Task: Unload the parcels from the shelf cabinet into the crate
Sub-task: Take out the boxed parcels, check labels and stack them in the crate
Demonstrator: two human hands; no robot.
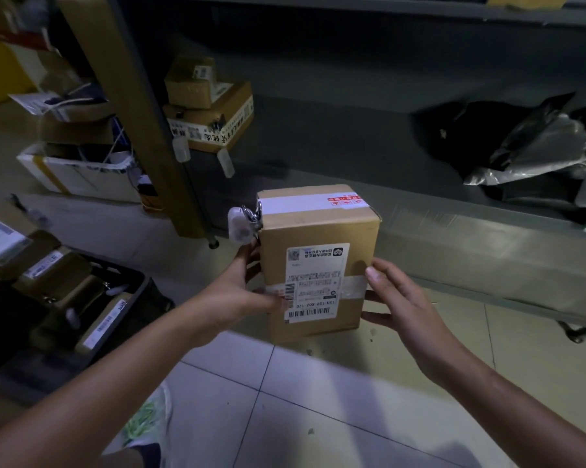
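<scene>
Head view: left hand (242, 293) and right hand (401, 300) clasp a cardboard parcel (318, 261) by its sides, just off the shelf cabinet (470, 246), dark crate (134, 298) at left holding several boxes (57, 275).

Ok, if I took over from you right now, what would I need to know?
Hands: the left hand and right hand both hold the box by its sides, off the shelf and above the floor.
Where: the crate sits low on the left with several parcels already in it.
Done: this box is out.
To do: put it in the crate, then fetch the two stacked boxes and the bags on the shelf.
</scene>
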